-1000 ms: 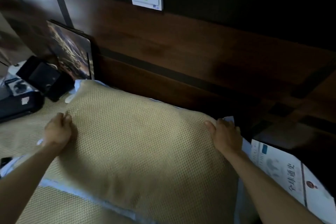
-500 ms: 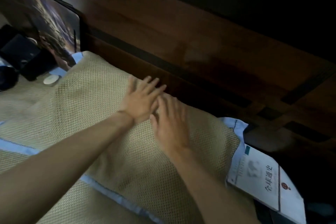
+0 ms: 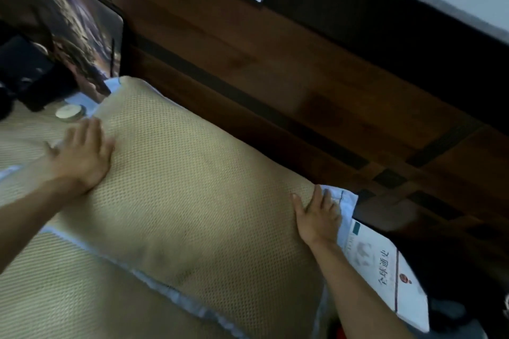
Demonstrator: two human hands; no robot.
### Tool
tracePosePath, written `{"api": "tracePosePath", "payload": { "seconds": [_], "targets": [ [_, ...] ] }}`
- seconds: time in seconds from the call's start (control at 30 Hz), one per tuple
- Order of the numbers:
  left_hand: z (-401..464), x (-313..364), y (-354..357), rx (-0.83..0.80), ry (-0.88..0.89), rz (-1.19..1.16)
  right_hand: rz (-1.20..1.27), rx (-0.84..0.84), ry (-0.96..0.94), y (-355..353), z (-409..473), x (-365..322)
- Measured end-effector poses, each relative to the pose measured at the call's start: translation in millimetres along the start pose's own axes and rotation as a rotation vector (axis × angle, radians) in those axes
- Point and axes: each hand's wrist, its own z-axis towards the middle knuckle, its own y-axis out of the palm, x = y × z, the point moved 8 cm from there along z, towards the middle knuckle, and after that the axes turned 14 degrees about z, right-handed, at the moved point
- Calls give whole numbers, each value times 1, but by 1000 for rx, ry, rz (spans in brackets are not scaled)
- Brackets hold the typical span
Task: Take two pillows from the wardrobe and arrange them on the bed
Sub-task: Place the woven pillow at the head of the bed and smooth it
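Hands, together mid-pillow before, now lie flat, spread at pillow (image 3: 198, 201) ends.

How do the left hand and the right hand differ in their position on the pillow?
The left hand presses the pillow near its far left corner; the right hand lies at its right end, beside the book. The left looks blurred, the right sharper. Both rest flat, open, gripping nothing.
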Motion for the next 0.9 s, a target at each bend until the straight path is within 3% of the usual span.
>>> {"api": "tracePosePath", "payload": {
  "seconds": [0.1, 0.2, 0.27, 0.4, 0.5, 0.57, 0.73, 0.8, 0.9],
  "targets": [
    [-75, 101, -9, 125, 310, 46, -5, 142, -329, 28, -67, -70],
    [-147, 184, 37, 190, 562, 220, -111, 40, -488, 95, -132, -90],
    [-157, 186, 60, 187, 526, 347, -164, 17, -478, 107, -134, -88],
    [-163, 182, 73, 117, 462, 315, -162, 53, -391, 90, -129, -69],
    [-187, 196, 72, -46, 469, 378, -234, -131, -351, 86, -138, -44],
    [-216, 215, 51, -84, 513, 350, -163, -178, -299, 64, -143, -42],
    [-359, 279, 14, -267, 683, 329, 64, -46, -225, -46, -213, 11],
    [-432, 338, -12, -196, 835, 289, 84, 9, -185, -99, -264, 62],
    [-553, 431, -62, -10, 1083, 223, 54, 236, -57, -200, -355, 160]
  ]
}}
